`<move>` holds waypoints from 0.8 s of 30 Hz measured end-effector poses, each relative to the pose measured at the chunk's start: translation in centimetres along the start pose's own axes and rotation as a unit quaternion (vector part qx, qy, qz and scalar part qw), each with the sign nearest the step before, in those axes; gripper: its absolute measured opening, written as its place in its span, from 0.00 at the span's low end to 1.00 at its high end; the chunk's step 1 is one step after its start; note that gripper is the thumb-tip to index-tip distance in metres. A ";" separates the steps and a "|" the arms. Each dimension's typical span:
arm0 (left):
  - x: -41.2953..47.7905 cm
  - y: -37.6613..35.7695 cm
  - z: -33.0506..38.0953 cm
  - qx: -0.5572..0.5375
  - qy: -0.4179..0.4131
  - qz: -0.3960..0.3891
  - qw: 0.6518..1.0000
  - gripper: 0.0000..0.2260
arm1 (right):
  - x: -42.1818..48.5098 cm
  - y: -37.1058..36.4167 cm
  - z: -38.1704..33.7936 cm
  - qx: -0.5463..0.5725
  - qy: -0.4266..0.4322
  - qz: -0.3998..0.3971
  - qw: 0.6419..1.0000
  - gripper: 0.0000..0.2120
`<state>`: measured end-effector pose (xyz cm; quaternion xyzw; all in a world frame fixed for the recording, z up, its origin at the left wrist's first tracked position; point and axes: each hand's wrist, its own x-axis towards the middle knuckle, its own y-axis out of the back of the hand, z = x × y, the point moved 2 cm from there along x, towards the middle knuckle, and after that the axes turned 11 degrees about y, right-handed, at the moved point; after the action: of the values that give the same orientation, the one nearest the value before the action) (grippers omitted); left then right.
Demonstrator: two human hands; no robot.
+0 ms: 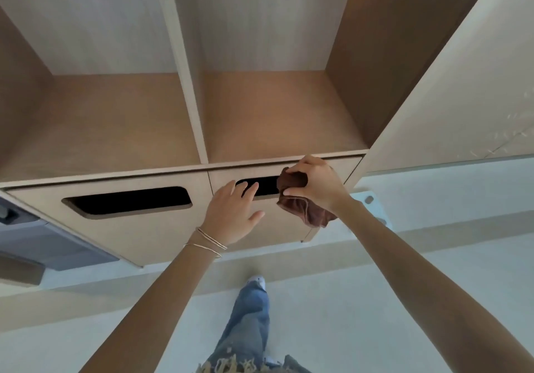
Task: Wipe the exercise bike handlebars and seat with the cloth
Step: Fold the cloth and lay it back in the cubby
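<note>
A dark brown cloth [300, 199] is bunched in my right hand [315, 183], which grips it in front of the right drawer [277, 222] of a wooden shelf unit, at the right end of the drawer's dark handle slot [260, 186]. My left hand [234, 213] lies against the same drawer front with fingers straight, its fingertips at the slot's left part. The exercise bike, its handlebars and its seat are out of view.
The shelf unit has two bare cubbies [274, 112] above two drawers; the left drawer [115, 219] has its own slot. A grey object [34, 242] sits at the far left. Pale floor [346, 300] lies below, with my jeans leg [248, 320] on it.
</note>
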<state>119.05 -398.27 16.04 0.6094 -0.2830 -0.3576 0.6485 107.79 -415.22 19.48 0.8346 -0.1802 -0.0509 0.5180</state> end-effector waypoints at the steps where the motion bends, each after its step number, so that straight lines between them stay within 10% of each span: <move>1: 1.4 0.2 0.1 0.002 0.000 0.008 1.000 0.29 | 1.1 0.3 0.6 -0.001 -0.001 -0.003 1.000 0.22; 24: 16.9 0.2 -2.0 -0.008 0.035 0.010 0.999 0.26 | 16.2 0.0 10.6 -0.042 0.055 -0.103 0.992 0.27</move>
<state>130.57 -410.74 14.92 0.6134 -0.2634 -0.3324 0.6663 119.94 -429.90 16.24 0.8280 -0.0623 -0.0656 0.5533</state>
